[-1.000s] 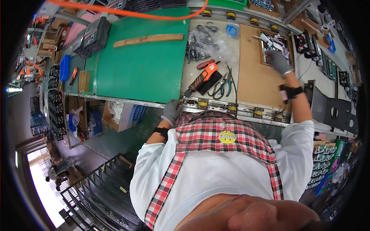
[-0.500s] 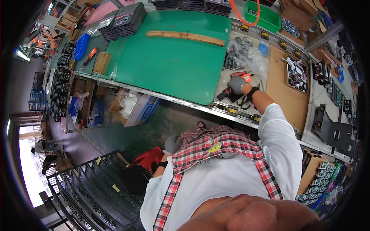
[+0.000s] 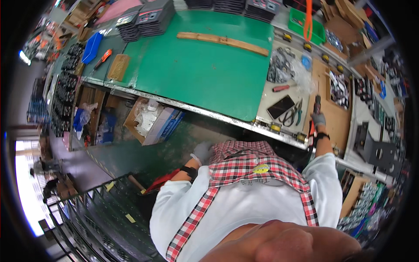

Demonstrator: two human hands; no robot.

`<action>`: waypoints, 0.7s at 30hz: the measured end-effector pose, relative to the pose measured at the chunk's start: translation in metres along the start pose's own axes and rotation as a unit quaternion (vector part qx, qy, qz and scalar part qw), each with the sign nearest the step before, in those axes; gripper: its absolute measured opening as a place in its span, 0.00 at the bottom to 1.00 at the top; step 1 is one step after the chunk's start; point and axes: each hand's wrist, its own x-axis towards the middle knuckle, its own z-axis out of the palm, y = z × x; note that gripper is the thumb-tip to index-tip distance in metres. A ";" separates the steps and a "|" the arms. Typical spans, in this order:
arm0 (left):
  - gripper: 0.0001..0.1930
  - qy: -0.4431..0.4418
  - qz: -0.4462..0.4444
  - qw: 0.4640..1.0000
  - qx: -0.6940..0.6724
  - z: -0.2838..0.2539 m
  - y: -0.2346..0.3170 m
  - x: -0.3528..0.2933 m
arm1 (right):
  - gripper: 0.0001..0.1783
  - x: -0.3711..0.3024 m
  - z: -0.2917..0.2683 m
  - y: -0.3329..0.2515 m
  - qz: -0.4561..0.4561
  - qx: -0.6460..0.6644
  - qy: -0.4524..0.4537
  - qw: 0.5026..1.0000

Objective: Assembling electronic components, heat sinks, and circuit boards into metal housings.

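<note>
My right hand (image 3: 319, 119), in a grey glove with a dark wrist strap, is closed around a black-and-orange power screwdriver (image 3: 317, 105) above the brown board (image 3: 307, 124) at the right. The tool points away from me. Left of it on the bench lie a black phone-like slab (image 3: 280, 107), green-handled pliers (image 3: 299, 114), dark-handled scissors (image 3: 286, 119) and a red-handled tool (image 3: 280, 88). My left hand (image 3: 202, 152), also gloved and strapped, hangs low beside the checked apron (image 3: 238, 168); its fingers are not clear.
A wooden strip (image 3: 222, 42) lies on the green mat (image 3: 205, 81). Stacked dark panels (image 3: 155, 17) stand at the far side. Bagged cables (image 3: 281, 65) and a parts box (image 3: 338, 89) are at the right. An orange hose (image 3: 308, 19) hangs there. A black rack (image 3: 100, 218) stands lower left.
My right hand has lifted the power screwdriver from among the tools and carried it right, over the brown board. The slab and scissors are uncovered. The view has shifted slightly.
</note>
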 end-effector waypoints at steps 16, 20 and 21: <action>0.17 0.012 -0.194 0.981 -0.022 -0.030 -0.002 -0.024 | 0.32 0.027 0.003 -0.118 -0.315 0.012 0.073 0.946; 0.16 0.068 -0.231 0.968 -0.067 -0.025 -0.016 -0.057 | 0.29 -0.054 0.025 -0.220 -0.378 0.215 -0.127 0.891; 0.15 0.068 -0.239 0.965 -0.084 -0.023 -0.022 -0.064 | 0.28 -0.077 0.027 -0.239 -0.395 0.282 -0.213 0.848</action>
